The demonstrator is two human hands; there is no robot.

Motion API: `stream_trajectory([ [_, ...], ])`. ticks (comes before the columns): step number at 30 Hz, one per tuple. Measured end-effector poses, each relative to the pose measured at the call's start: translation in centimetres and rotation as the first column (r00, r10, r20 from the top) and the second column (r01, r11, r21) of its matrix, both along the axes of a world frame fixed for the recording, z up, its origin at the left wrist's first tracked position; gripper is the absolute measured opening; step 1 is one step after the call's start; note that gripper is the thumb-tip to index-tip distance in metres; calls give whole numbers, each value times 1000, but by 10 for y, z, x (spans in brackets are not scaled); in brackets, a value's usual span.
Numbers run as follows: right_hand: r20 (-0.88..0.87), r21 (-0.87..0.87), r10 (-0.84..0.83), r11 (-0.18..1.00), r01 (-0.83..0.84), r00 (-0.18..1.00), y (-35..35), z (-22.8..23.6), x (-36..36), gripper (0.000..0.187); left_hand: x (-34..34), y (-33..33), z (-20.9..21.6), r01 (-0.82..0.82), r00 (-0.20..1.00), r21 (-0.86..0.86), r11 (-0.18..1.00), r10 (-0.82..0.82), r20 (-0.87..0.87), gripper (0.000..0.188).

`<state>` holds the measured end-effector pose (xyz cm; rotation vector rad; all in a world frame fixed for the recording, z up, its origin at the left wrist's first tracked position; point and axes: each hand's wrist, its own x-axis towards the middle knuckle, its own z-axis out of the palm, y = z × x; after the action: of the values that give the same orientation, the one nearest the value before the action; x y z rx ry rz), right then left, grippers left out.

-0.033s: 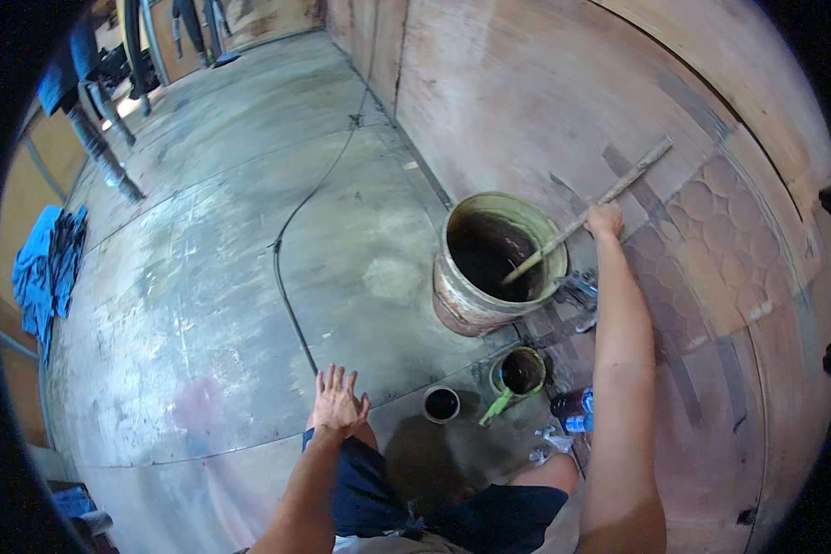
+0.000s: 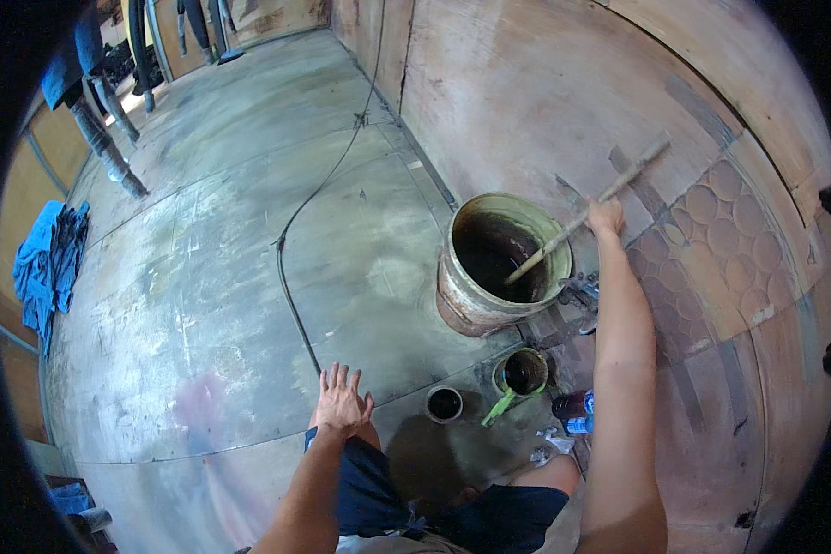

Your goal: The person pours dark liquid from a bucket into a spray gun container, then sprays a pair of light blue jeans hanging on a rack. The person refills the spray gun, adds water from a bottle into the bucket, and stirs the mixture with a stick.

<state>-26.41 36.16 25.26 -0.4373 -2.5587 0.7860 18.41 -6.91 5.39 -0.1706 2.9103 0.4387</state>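
My right hand [image 2: 605,216] is wrapped round a long wooden stick [image 2: 563,238]. The stick's lower end dips into dark contents in a large, stained, pale bucket [image 2: 458,300], and it leans up to the right across the rim. My left hand [image 2: 343,403] rests palm down over my left knee, fingers spread, holding nothing. Between my legs and the bucket stand a small cup of dark liquid [image 2: 444,404] and a small pot with dark contents [image 2: 524,372]. A bright green strip, possibly a handle [image 2: 499,406], sticks out beside the pot.
A dark cable [image 2: 291,295] runs along the floor near my left hand. Bottles with blue labels [image 2: 580,425] and crumpled clear plastic [image 2: 554,441] lie to the right. Blue cloth [image 2: 51,268] hangs at the far left. Other people's legs [image 2: 106,143] show at the back left.
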Motion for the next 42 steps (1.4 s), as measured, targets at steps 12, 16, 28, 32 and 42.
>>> stream_trajectory([
  [12,20,-339,400,865,-371,916,-74,6,61,32,-6,-10,-13,7,998,53,999,-10,65,73],
  [16,-14,224,326,922,-315,945,-43,21,58,29,-10,-9,-15,16,995,35,999,-20,100,75],
  [28,-55,-627,492,661,-413,869,-34,-15,69,21,-19,13,-17,65,989,63,996,-73,127,76],
  [32,-46,-198,380,903,-381,924,-25,0,58,25,-21,17,-19,93,985,20,995,-95,142,76],
  [42,-140,-596,398,697,-398,907,-49,-26,82,21,-25,23,-19,67,983,24,997,-70,168,75],
])
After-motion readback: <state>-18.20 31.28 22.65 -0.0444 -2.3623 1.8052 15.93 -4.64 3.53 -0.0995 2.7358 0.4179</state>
